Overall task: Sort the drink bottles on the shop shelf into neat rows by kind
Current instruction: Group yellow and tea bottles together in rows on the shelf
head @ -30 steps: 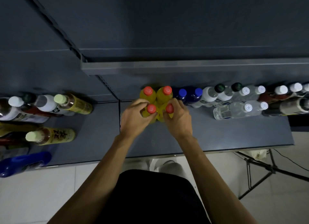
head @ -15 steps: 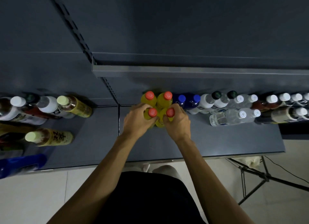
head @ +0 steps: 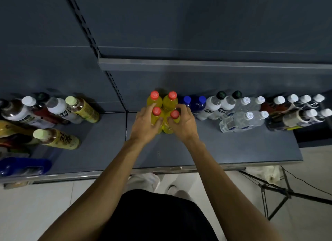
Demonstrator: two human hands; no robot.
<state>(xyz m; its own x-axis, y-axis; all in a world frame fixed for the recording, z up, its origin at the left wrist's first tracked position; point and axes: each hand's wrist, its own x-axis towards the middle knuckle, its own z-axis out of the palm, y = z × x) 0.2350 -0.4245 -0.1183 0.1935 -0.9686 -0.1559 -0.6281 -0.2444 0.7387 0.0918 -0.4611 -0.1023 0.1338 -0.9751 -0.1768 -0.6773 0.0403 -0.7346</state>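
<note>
Left hand [head: 146,123] curling around front-left yellow bottle [head: 156,115]; right hand [head: 185,123] gripping front-right yellow bottle [head: 173,121]. Both standing mid-shelf [head: 215,151], touching back pair. Judging bottles full, heavy, stiff, smooth plastic possibly slipping: gripping bodies below red caps seeming safest.

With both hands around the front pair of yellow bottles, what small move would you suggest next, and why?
Probably release them: the front yellow bottles held by the left hand and right hand already sit snug behind-to-front with the back pair, beside the blue bottles.
</note>
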